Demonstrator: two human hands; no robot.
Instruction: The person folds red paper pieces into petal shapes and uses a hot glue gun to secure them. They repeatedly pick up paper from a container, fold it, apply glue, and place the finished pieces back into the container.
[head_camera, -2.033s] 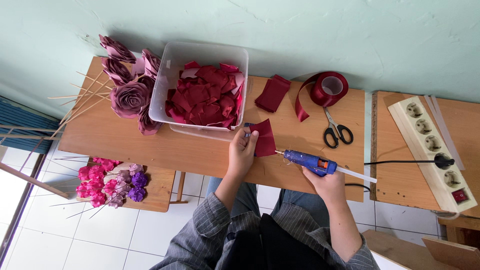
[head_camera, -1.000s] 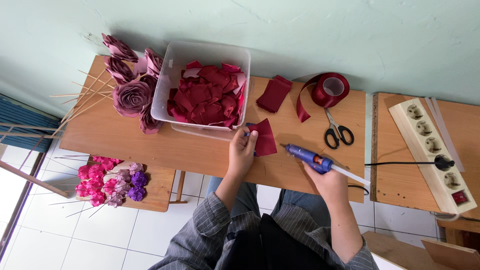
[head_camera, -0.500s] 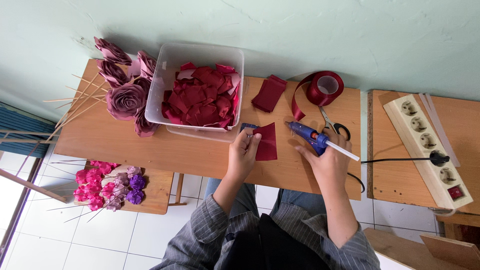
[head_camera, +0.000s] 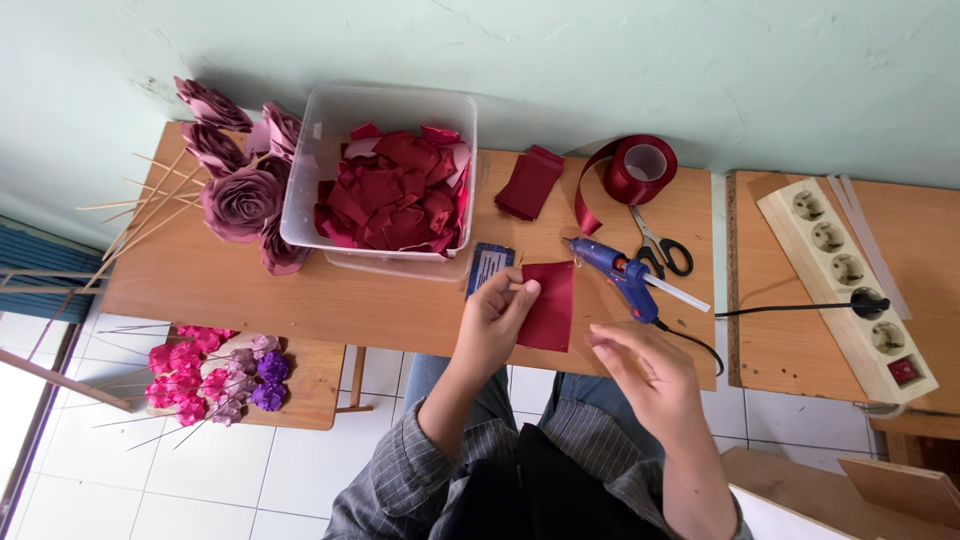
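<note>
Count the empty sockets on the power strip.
4 empty sockets on the white power strip: three above the black plug, one below it, next to the red switch. The plug fills a fifth.

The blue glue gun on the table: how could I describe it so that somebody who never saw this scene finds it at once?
Start at the long wooden table against the pale green wall. Right of the clear plastic tub of dark red ribbon pieces, just below the roll of dark red ribbon, lies the blue glue gun. Unlike the black-handled scissors beside it, it has a white glue stick at its back and a black cord.
</note>
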